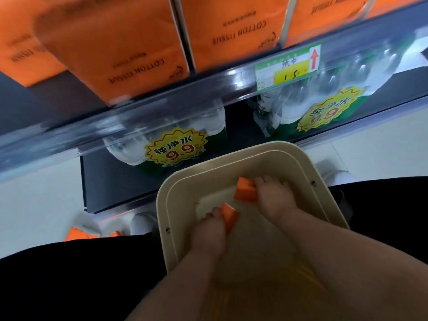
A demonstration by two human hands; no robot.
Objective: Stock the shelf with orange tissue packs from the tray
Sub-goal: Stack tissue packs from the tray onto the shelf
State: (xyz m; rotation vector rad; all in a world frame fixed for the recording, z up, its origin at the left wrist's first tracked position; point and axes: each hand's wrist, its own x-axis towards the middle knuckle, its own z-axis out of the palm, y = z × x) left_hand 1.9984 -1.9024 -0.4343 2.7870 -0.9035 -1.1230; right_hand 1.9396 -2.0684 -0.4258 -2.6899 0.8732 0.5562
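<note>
Both my hands are down in the tray at six o'clock. My left hand curls its fingers round the near pack, my right hand round the far pack. At twelve o'clock the shelf already carries shelved packs. I judge these two are the last, though my arms hide part of the tray.

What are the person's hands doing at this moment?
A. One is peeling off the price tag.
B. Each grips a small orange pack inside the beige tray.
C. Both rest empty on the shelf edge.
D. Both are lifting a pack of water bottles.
B: the left hand grips the nearer orange pack and the right hand grips the farther orange pack, both down inside the beige tray.
</note>
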